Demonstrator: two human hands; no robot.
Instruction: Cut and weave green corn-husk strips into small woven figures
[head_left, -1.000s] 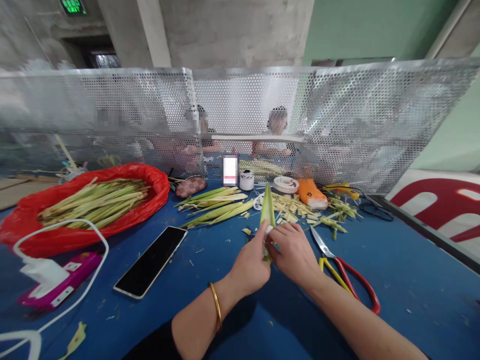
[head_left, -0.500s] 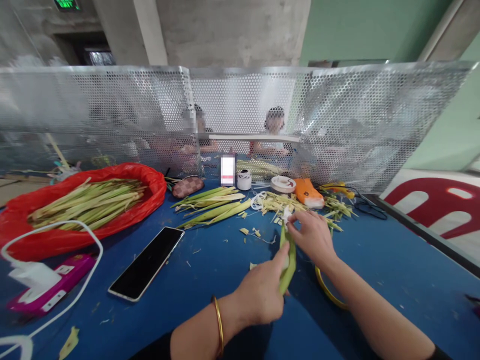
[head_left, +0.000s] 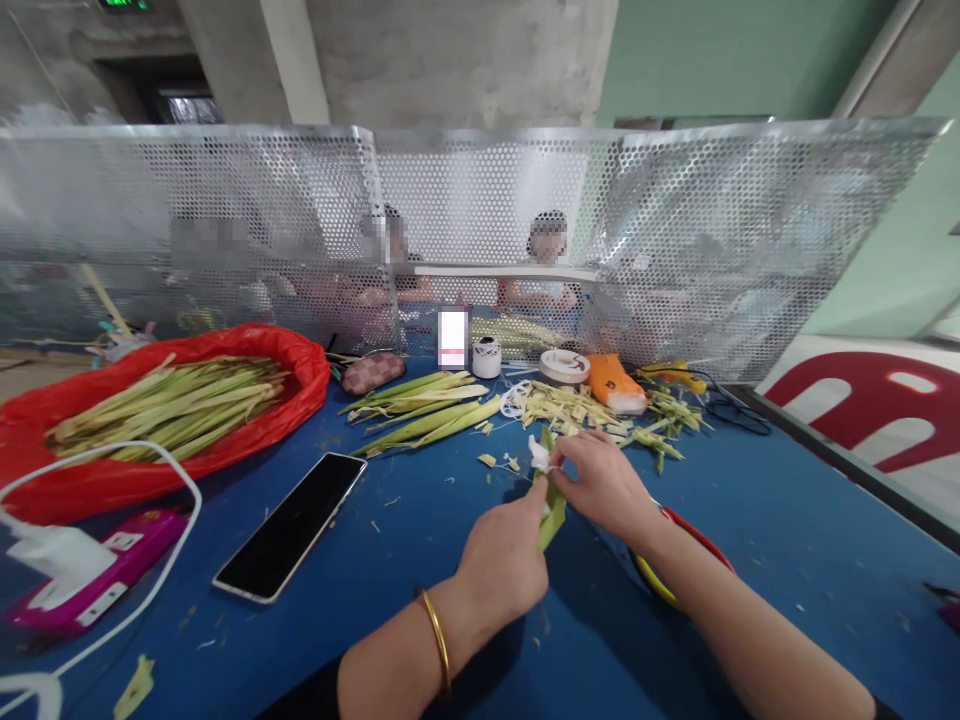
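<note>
My left hand point(head_left: 504, 553), with a gold bangle on the wrist, is closed around the lower part of a green folded leaf strip point(head_left: 553, 505) held just above the blue table point(head_left: 390, 560). My right hand point(head_left: 602, 482) pinches the strip's upper end, where a small white bit point(head_left: 539, 455) shows at the fingertips. Red-and-yellow-handled scissors point(head_left: 679, 540) lie on the table under my right forearm, mostly hidden.
A black phone point(head_left: 291, 525) lies left of my hands. A red bag of green leaves point(head_left: 172, 405), loose leaves point(head_left: 420, 405), trimmings point(head_left: 592, 410), a tape roll point(head_left: 565, 367), and a pink charger with white cable point(head_left: 90, 570) are around. A perforated metal screen point(head_left: 675, 230) backs the table; people sit behind it.
The leaf strip went from upright to lowered and tilted. My right hand slid up to its top end, then both hands drew together slightly; the scissors are now mostly covered by my right forearm.
</note>
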